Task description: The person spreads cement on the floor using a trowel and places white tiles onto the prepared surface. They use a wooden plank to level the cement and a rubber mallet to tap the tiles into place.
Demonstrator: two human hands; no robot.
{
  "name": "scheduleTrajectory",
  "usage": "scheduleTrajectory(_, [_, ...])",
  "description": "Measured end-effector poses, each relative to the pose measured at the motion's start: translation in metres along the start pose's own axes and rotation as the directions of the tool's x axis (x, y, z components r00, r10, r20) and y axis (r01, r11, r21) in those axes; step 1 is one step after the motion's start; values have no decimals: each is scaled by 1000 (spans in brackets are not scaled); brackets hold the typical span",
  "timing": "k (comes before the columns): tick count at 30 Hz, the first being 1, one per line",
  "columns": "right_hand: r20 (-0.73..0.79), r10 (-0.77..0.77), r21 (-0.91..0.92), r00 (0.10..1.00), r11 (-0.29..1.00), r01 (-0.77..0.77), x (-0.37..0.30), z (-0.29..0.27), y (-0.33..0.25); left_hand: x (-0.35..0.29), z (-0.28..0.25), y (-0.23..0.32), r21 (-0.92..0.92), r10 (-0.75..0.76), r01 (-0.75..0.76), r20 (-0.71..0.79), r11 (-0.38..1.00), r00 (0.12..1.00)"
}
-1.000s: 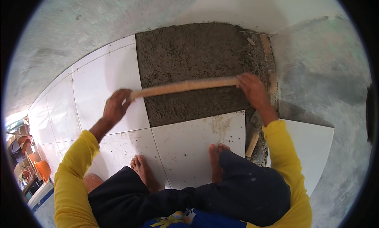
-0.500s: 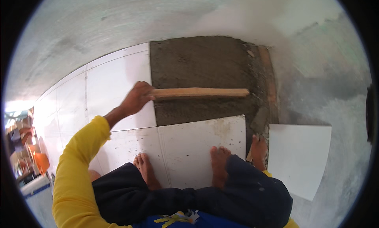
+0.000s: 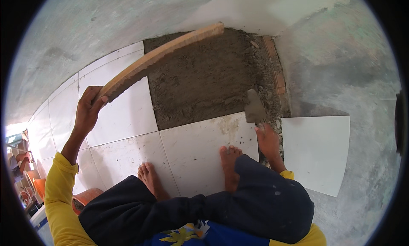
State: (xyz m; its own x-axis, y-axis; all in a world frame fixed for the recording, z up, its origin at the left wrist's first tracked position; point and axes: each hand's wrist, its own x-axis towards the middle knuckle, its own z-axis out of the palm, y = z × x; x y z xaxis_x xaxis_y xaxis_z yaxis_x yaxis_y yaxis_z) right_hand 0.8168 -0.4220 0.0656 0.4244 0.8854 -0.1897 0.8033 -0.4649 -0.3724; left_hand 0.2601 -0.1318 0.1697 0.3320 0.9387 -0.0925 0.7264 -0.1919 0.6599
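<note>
My left hand [image 3: 88, 106] is closed round the near end of a long wooden straightedge [image 3: 162, 54]. The board slants up and to the right, raised above the floor, its far end near the wall. Grey-brown wet mortar [image 3: 200, 75] lies spread in a patch below it. My right hand [image 3: 268, 140] is closed on a trowel [image 3: 255, 107], whose handle is mostly hidden in the fingers. The trowel's blade lies at the mortar's right front corner, by the edge of a white floor tile [image 3: 204, 148].
Laid white tiles [image 3: 115, 105] run along the left. A loose white tile [image 3: 317, 152] lies at the right, beside the wall [image 3: 336, 75]. Thin brown strips [image 3: 272, 63] edge the mortar at the right. An orange bucket [image 3: 87, 197] stands by my left knee.
My left hand has moved left and lifted the straightedge off the mortar, swinging its far end up toward the wall. My right hand has come forward with the trowel.
</note>
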Motion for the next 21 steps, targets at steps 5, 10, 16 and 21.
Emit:
scheduleTrajectory(5, [240, -30, 136, 970, 991, -4, 7, 10, -70, -30, -11, -2, -96, -182, 179, -23, 979, 983])
scheduleTrajectory(10, [213, -108, 302, 971, 953, 39, 43, 18, -100, -56, -21, -9, -184, -331, 325, -1, 927, 944])
scheduleTrajectory(16, [80, -393, 177, 916, 910, 375, 137, 25, -172, -110, -37, -34, -313, -420, 387, -43, 867, 907])
scheduleTrajectory(21, [-9, -532, -32, 846, 846, 532, 195, 39, -199, -143, -38, -40, -339, -432, 372, -121, 864, 894])
